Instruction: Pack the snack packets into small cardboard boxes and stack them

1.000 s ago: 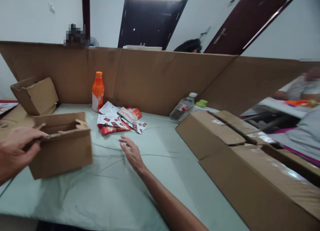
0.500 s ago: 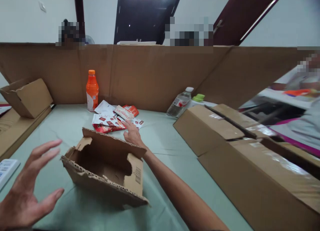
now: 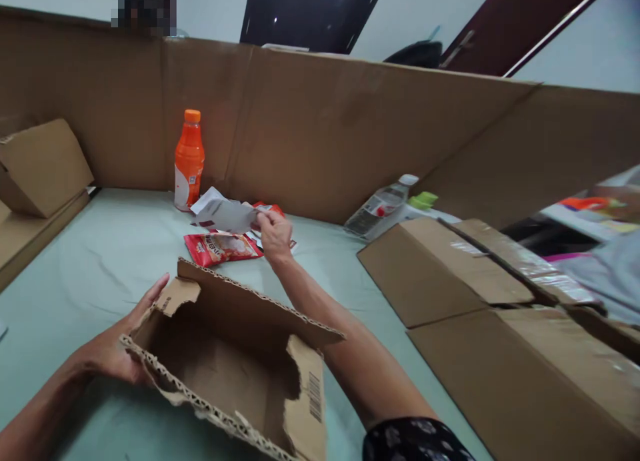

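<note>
My left hand grips the left end of an open cardboard box, which has torn, ragged edges and a barcode on a flap. Its fingers run along the box's outer side and are partly hidden. Beyond the box, my right hand pinches the right edge of a white packet, which is lifted and slightly bent. Under and in front of it a red snack packet lies on the green cloth. Other red and white packets are partly covered by the hand and the raised packet.
An orange drink bottle stands behind the packets. A clear bottle leans at the back beside a green cap. Closed cardboard boxes line the right side, with more boxes at left. A cardboard wall runs behind.
My left hand has moved right and taken hold of the box. My right hand has closed on a white packet and raised it off the pile. The view has tilted down.
</note>
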A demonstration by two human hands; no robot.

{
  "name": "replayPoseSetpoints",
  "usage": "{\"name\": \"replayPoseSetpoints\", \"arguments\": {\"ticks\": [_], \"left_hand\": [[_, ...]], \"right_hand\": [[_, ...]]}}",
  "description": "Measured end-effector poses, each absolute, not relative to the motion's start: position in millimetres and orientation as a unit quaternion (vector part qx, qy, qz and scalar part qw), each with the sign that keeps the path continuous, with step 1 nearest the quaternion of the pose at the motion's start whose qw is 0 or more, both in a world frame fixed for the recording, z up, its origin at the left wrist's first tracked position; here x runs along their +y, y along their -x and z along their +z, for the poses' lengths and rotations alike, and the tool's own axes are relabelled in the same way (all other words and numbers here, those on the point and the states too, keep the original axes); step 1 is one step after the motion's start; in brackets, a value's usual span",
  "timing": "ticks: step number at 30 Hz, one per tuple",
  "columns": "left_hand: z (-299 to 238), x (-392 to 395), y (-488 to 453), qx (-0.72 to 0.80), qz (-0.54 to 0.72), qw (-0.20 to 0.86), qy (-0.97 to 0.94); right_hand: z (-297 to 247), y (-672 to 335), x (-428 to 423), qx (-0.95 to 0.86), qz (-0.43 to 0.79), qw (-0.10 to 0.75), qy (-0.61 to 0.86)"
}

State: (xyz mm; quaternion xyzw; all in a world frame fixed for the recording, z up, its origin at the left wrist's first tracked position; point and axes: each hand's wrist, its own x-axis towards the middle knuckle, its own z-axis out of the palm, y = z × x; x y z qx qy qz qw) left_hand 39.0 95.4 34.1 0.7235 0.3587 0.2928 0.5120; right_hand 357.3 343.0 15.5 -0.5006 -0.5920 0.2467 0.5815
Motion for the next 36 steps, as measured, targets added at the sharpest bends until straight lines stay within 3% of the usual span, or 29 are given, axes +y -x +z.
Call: {"name": "replayPoseSetpoints", "arguments": {"ticks": [5, 7, 9, 12, 14, 20, 28, 36], "left_hand": [[26.2, 84.0, -31.5, 0.387, 0.309, 0.490, -0.717], [23.7, 81.3, -28.8, 0.401, 0.318, 0.454, -0.730], [20.9, 80.5, -27.1, 0.395, 0.326, 0.415, -0.752], [18.4, 81.5, -26.3, 0.365, 0.332, 0.373, -0.785], [19.7, 81.9, -26.8, 0.357, 0.333, 0.343, -0.803], [33.4, 78.0, -30.6, 0.361, 0.324, 0.267, -0.833], [45.2, 80.8, -30.6, 0.343, 0.296, 0.330, -0.828], [42.6, 80.8, -33.4, 0.340, 0.311, 0.346, -0.817]], "right_hand": [[39.0, -364.7, 332.3, -0.605, 0.157, 0.597, 0.503], [27.4, -365.8, 300.0, -0.648, 0.126, 0.561, 0.499], [7.6, -366.5, 263.9, -0.738, 0.075, 0.447, 0.500], [-18.0, -363.1, 231.4, -0.854, 0.015, 0.210, 0.477], [-24.9, -354.8, 232.8, -0.871, 0.013, 0.146, 0.469], [-17.9, -313.0, 274.0, -0.853, -0.011, 0.158, 0.497], [8.1, -300.6, 290.7, -0.825, 0.027, 0.197, 0.530], [84.0, -377.4, 227.4, -0.807, 0.146, 0.206, 0.535]]}}
